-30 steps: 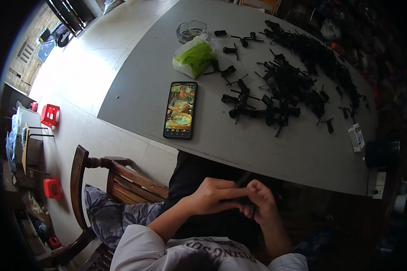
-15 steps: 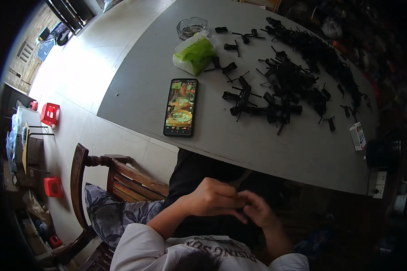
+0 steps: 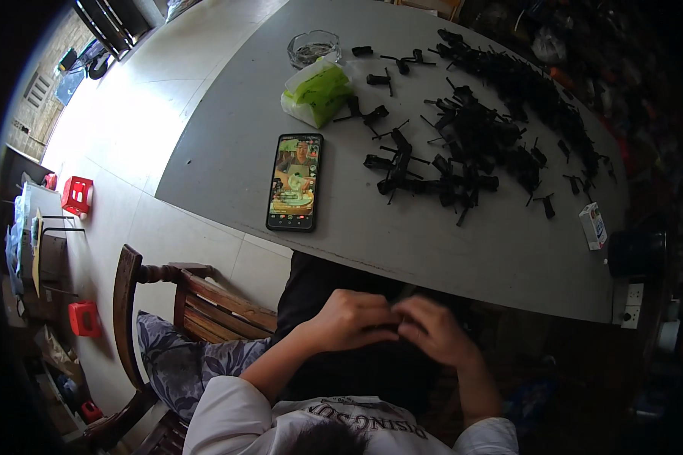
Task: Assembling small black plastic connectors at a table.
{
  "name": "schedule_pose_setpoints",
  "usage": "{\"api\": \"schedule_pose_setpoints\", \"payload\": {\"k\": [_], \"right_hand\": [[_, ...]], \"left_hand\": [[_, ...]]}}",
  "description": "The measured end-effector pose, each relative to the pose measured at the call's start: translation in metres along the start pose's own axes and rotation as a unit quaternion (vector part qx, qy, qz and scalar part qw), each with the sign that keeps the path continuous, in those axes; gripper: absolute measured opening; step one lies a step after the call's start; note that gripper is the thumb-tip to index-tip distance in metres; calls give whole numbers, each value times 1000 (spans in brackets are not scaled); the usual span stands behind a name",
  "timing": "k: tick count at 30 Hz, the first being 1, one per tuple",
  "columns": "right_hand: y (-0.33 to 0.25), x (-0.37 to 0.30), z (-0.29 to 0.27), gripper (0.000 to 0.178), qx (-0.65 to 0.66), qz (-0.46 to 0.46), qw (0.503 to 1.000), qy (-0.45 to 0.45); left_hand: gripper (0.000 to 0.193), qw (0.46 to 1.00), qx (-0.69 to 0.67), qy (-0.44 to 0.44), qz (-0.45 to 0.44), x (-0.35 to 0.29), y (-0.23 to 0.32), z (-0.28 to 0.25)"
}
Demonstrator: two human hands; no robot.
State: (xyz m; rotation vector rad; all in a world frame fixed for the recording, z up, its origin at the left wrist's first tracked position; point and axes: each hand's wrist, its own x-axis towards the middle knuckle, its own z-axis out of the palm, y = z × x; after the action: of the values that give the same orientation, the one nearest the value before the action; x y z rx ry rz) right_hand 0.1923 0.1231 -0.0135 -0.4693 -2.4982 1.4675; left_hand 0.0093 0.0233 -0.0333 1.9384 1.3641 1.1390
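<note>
Over my lap, below the table's front edge, my left hand point(image 3: 352, 319) is closed, with its fingers bent toward the right hand. My right hand point(image 3: 431, 327) meets it at the fingertips, pinched closed and slightly blurred. Whatever lies between the fingers is hidden or too small to name. Beyond my hands, a heap of small black parts with thin prongs point(image 3: 472, 129) covers the middle of the table. Along the far right runs a longer pile of similar black pieces point(image 3: 539, 85), and several single ones lie around them.
On the grey table point(image 3: 228, 152) a phone point(image 3: 294, 182) plays a video, near a green and white plastic packet point(image 3: 316, 95) and a glass ashtray point(image 3: 313, 50). A small white box point(image 3: 593, 226) stands at the right. A wooden chair point(image 3: 224, 307) with a patterned cushion point(image 3: 174, 364) is at left.
My right hand has turned and moved slightly up; the left hand has shifted only a little. The whole view has slid slightly left, and the phone's video picture has changed.
</note>
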Motion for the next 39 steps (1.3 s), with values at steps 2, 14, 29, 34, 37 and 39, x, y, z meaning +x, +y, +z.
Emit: {"api": "schedule_pose_setpoints", "payload": {"k": [2,14,29,34,37,39], "right_hand": [[0,16,-6,29,-44,67,991,108],[49,133,-36,12,-341,-103,884,303],[-19,45,-11,7,-48,20,967,249],[-7,19,-5,18,181,-57,964,186],[-5,14,11,25,435,83,890,108],[-8,10,16,25,438,94,888,107]], "left_hand": [[26,999,6,-23,-49,1,-4,3],[23,990,37,118,-65,-2,-12,0],[31,964,-31,235,-119,12,-7,-5],[23,968,-180,153,-83,5,-3,-13],[24,971,-200,121,-53,6,3,-12],[27,969,-208,120,-48,6,9,-11]]}}
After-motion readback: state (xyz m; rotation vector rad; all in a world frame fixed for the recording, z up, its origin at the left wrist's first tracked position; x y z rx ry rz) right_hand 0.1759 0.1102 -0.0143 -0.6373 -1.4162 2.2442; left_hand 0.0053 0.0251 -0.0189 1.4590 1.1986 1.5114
